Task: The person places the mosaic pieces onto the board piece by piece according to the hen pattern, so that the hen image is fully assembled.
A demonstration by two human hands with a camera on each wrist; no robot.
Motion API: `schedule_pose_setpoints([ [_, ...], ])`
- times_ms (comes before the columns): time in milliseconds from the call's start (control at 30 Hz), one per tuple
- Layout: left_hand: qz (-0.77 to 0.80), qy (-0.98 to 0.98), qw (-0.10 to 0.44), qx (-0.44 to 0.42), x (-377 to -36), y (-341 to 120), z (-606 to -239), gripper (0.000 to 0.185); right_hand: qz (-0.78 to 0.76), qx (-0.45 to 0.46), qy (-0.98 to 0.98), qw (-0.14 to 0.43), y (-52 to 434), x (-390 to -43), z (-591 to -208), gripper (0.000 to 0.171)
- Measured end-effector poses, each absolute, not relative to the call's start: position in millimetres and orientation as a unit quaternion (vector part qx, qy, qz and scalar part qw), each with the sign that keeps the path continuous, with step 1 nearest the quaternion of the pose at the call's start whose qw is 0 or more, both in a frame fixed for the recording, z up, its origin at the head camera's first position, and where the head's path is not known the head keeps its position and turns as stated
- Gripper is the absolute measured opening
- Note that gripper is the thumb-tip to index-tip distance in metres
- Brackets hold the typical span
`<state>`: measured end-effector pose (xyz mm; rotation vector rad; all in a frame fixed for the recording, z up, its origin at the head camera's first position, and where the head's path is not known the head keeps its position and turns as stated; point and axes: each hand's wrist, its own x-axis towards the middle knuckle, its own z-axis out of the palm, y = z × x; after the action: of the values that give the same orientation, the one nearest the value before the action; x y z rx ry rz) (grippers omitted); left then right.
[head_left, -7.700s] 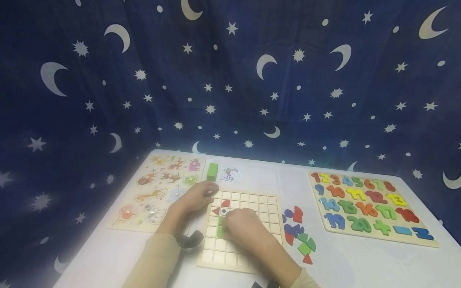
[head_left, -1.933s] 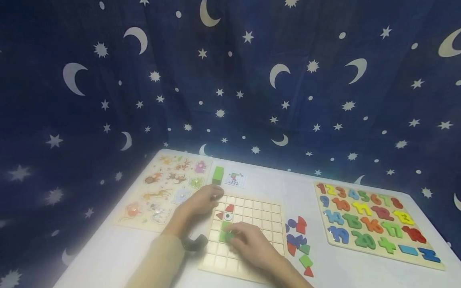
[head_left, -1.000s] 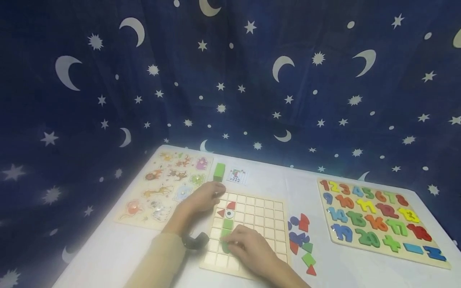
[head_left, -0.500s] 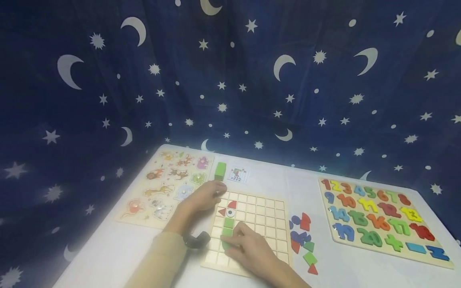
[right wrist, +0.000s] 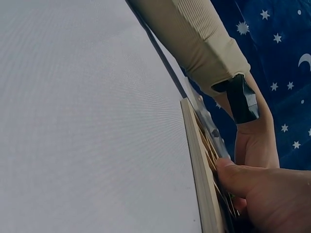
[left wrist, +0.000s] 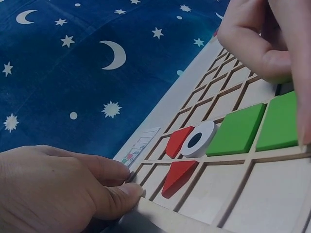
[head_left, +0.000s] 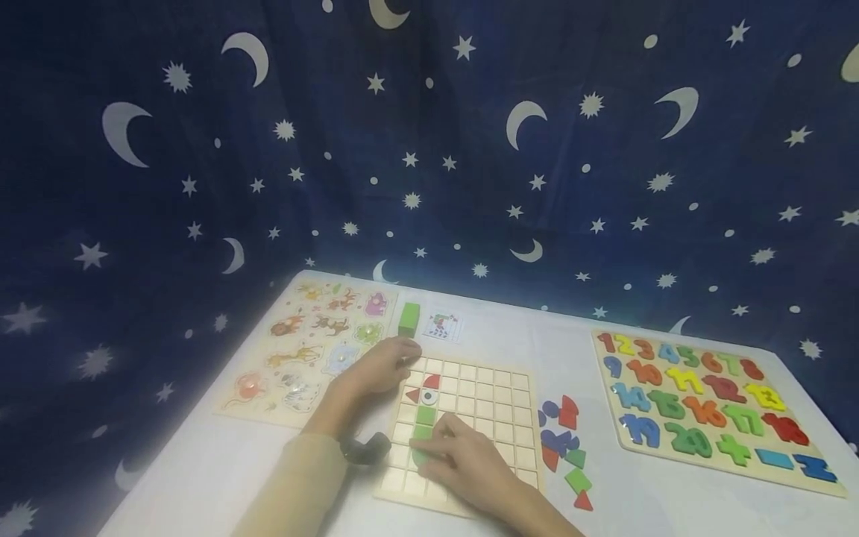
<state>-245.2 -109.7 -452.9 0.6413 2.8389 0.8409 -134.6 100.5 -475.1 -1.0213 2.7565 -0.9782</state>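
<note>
A wooden grid board (head_left: 493, 406) lies in the middle of the white table. Its left column holds two red pieces (left wrist: 179, 174), a white eye piece (left wrist: 198, 139) and two green squares (left wrist: 238, 129). My right hand (head_left: 459, 461) pinches a further green piece (head_left: 420, 455) just below them, thumb and fingertips around it. My left hand (head_left: 379, 367) rests on the board's far left corner, fingertips (left wrist: 127, 193) loosely bent against the frame. In the right wrist view only the board's edge (right wrist: 200, 167) and both hands show.
Loose red, blue and green pieces (head_left: 564, 441) lie right of the board. A number puzzle (head_left: 711, 406) sits at far right and an animal puzzle (head_left: 305, 350) at left. A green block (head_left: 408, 319) and a small picture card (head_left: 443, 327) lie behind. Starry blue cloth hangs all round.
My right hand has worked down the left column: the green run grew from one square to two, and the hand now holds a third piece lower down. The left hand stayed put.
</note>
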Motion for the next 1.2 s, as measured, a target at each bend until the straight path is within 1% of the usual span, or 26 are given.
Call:
schedule_pose_setpoints([
  [300,0.273,0.938,0.062,0.203,-244.1,-109.1,-452.3,0.043,-0.325,-0.308,0.893,0.031,98.8,-136.2,-477.0,0.026],
  [667,0.279,0.936,0.056,0.208,-243.5,-109.0,-450.4,0.042,-0.324,-0.300,0.896,0.041,99.1,-136.5,-475.0,0.025],
  [967,0.274,0.937,0.065,0.207,-243.3,-108.6,-448.9,0.043,-0.318,-0.316,0.894,0.023,100.5,-136.7,-472.4,0.022],
  [1067,0.275,0.937,0.061,0.208,-244.0,-109.0,-449.6,0.043,-0.318,-0.321,0.892,0.025,100.9,-136.8,-470.7,0.021],
  [1200,0.279,0.936,0.058,0.208,-244.4,-109.6,-450.7,0.042,-0.315,-0.325,0.891,0.043,103.0,-138.9,-465.9,0.021],
])
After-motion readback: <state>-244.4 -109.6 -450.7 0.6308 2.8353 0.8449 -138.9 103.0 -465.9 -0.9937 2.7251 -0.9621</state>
